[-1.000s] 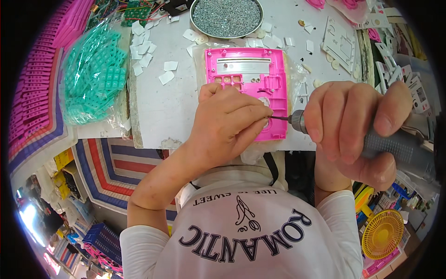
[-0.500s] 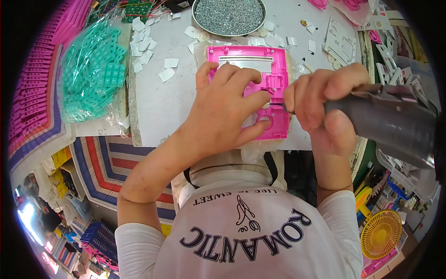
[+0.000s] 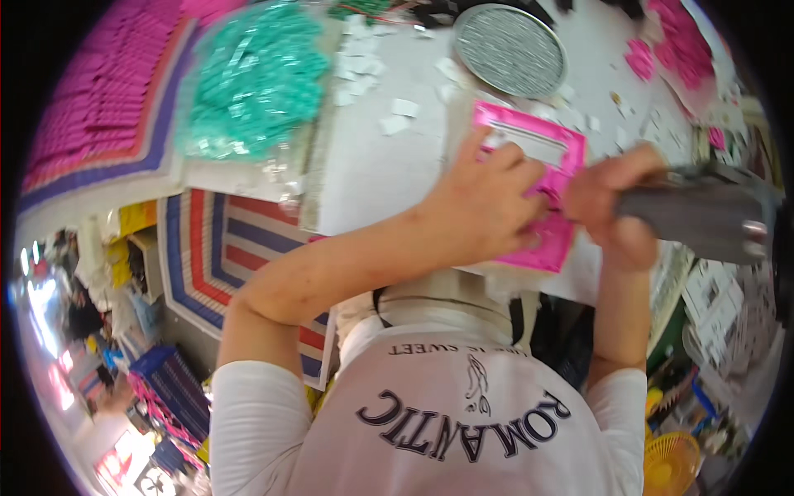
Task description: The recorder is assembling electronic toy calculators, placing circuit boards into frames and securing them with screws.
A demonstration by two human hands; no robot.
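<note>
A pink plastic casing [image 3: 556, 246] lies on the white tabletop, its inner side with posts facing up. My left hand [image 3: 490, 197] rests across its left side, fingers apart and bent against the plastic. Closed around a dark grey power screwdriver [image 3: 695, 219] is my right hand [image 3: 614, 198], at the casing's right edge. The tool lies nearly level, its body pointing off to the right. Motion blur smears both hands, and the screwdriver's tip cannot be made out.
Beyond the casing stands a round metal tray [image 3: 456, 40] of small screws [image 3: 510, 51]. White pieces [image 3: 357, 70] lie scattered left of it. A clear bag of teal parts [image 3: 252, 87] and stacked pink parts [image 3: 99, 103] fill the left. A yellow basket [image 3: 672, 467] is at lower right.
The whole view has swung, so the table, casing and tray sit farther right and look tilted. Both hands keep their places at the casing, the right one still around the screwdriver.
</note>
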